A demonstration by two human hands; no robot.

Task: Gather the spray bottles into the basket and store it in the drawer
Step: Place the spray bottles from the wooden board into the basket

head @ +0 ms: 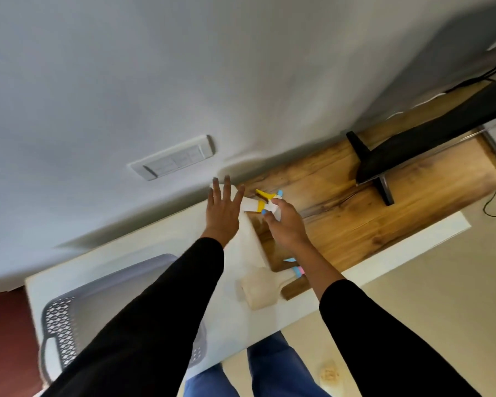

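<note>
Grey wall with a switch plate [172, 158] rises behind a worktop [143, 253] that is white on one side and wood-grained on the other. I see my right hand [287, 224] with its grip clamped on a white spray bottle [258, 206] with a yellow trigger; the bottle lies roughly level, nozzle pointing away from me. My left hand [222, 213], fingers spread apart, hovers just beside it. Nearer me sits a grey perforated basket [66, 325], and a second bottle [262, 287] lies below my right wrist. A dark monitor stand [384, 167] is off to the right.

grey wall [184, 67] w/ switch plate [172, 157], wood-top desk [355, 213], beige floor [441, 276].
</note>
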